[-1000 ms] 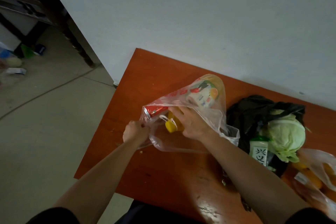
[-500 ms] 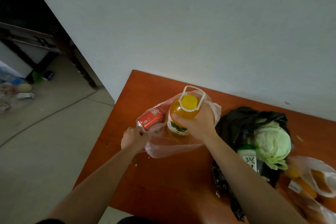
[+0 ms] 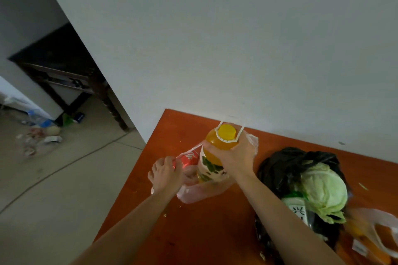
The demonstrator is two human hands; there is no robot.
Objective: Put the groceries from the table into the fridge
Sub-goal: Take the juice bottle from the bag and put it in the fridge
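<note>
Juice bottle [image 3: 217, 143], upright at the far left part of the counter [image 3: 193, 232], close to the wall [image 3: 237, 38]. It is clear plastic filled with orange liquid and closed by a yellow cap [image 3: 226, 132] that carries a white loop handle [image 3: 225, 140]. The white label is printed with dark green leaves. The right hand [image 3: 233, 157] is clamped round the bottle's shoulder, fingers wrapped over the top of the label. The bottle's lower part sits inside a clear plastic bag [image 3: 202, 193] — whether its base touches the counter cannot be told. The left hand [image 3: 165, 175], fingers curled, grips the bag's rim. A red can [image 3: 188, 158] lies on its side in the bag, between that hand and the bottle. To the right, apart from the bag, a black bag [image 3: 280, 163] holds a pale green cabbage [image 3: 323, 187] and a green-capped bottle [image 3: 298, 206] with a white label. At the right edge lies a second clear bag [image 3: 385, 221] — contents orange and blurred.
</note>
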